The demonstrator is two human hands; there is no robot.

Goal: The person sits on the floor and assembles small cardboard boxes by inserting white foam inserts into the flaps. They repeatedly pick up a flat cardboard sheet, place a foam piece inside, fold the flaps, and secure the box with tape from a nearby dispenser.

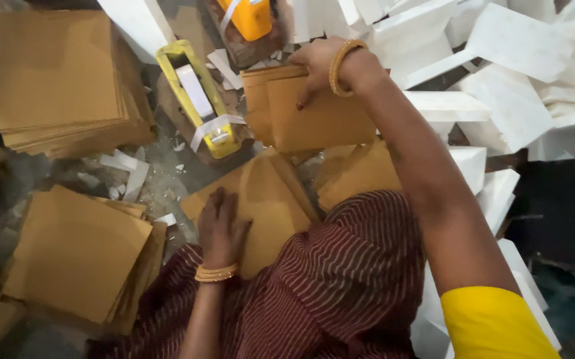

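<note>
Nearest, a maroon striped cloth [341, 279] covers the lap. Left of it lies a brown card stack [75, 256]; the left hand [220, 229] rests flat, fingers spread, on a brown sheet [271, 199]. Farther right, the right hand [321, 63] pinches folded brown envelopes [314, 116] — white foam slabs [520, 80] beyond.

Brown envelopes [314, 116] lifted, tilted; another [267, 199] flat below.

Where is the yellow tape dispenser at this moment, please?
In the head view, the yellow tape dispenser lies upper centre-left, between the large stack of brown sheets on its left and the brown envelopes under the right hand.
</note>
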